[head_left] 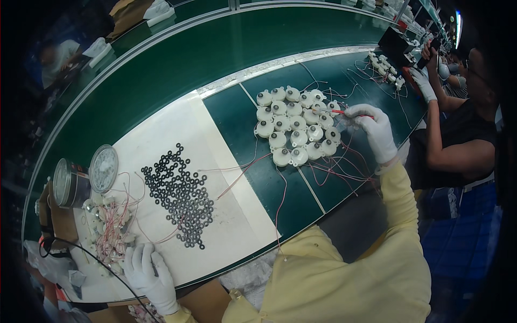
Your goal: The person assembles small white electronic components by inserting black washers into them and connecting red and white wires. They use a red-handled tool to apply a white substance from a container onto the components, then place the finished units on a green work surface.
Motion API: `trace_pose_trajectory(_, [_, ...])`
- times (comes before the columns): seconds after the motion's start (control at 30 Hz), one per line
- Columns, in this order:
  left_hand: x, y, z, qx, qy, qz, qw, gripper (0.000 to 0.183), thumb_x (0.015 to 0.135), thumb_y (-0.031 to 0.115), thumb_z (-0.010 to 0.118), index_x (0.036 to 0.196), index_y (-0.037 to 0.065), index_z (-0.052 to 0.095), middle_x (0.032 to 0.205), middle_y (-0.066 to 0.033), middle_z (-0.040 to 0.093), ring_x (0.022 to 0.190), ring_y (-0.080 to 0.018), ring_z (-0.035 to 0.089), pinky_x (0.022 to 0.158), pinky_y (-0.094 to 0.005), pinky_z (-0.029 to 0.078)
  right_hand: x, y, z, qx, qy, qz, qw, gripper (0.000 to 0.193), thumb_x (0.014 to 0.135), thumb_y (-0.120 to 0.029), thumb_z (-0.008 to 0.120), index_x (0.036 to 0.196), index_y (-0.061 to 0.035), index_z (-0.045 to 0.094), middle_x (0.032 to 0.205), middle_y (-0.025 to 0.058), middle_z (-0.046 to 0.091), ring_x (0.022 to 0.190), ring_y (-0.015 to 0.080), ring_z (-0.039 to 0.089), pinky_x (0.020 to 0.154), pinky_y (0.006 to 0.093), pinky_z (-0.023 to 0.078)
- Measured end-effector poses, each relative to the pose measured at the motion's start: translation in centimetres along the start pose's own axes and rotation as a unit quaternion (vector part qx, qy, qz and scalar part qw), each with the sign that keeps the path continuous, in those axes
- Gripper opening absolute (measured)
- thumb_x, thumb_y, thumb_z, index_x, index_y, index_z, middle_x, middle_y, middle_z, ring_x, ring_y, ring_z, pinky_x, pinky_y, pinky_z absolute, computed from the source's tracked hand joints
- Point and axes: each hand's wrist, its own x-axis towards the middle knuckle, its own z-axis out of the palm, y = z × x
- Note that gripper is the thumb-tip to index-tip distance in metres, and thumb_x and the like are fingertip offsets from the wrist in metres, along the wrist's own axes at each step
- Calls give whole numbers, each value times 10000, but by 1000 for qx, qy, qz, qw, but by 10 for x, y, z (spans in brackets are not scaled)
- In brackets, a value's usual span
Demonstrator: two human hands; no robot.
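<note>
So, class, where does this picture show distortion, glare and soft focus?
Head view: the pale strip bows in a fisheye curve, and the corners fall to black; head view: the lamp at upper right glares white against the dark; head view: the motors look fairly crisp, while the co-worker at upper left is soft and dim.

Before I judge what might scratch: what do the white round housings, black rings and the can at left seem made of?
White round housings: probably moulded plastic, smooth and creamy with soft highlights. Black rings: rubber, plastic or dark-coated metal; only a faint sheen shows. Can: likely metal, its side silvery and reflective.
</note>
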Motion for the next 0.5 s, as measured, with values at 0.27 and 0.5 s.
trace_pose_trajectory(0.27, [-2,-4,1,2,-3,8,1000,176,938,82,631,1085,21,707,1117,-157,690,1148,-427,594,994,-539,452,10,-7,-6,-62,-73,-112,989,340,849,112,449,1050,74,720,1050,123,755,959,185,720,879,308,579])
trace_pose_trajectory(0.5, [-1,-3,0,-1,-2,5,1000,172,936,87,629,1072,19,708,1113,-158,689,1144,-427,593,994,-538,452,14,-25,-2,-133,-101,-156,974,352,794,138,438,991,71,721,1007,136,753,921,196,721,876,314,580])
